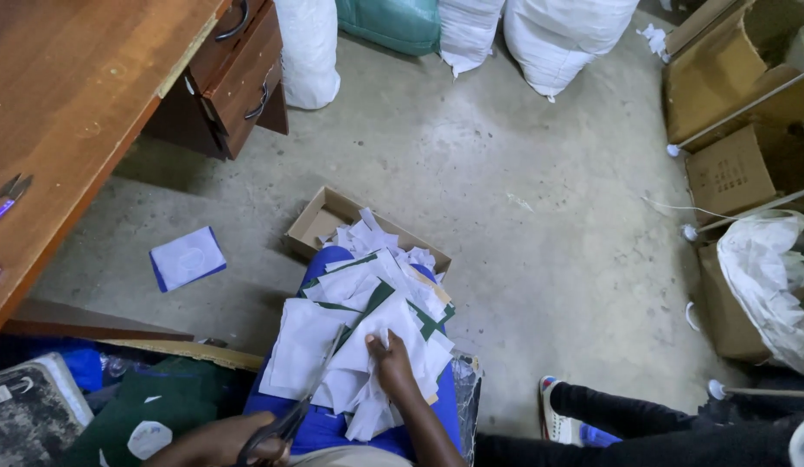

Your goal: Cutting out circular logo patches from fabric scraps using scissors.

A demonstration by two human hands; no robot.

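Below, concrete floor (540,199), wooden desk (65,95), white sacks (558,35), cardboard boxes (730,112).

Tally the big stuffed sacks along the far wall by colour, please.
White sacks: 3
Teal sack: 1
Total: 4

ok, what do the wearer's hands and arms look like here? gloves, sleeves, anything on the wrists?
Both hands are bare: no gloves. The right hand and its forearm show no sleeve, watch or band as far as the frame edge. The left hand is cut off at the bottom edge, so its wrist and arm are mostly out of view; no sleeve shows there.
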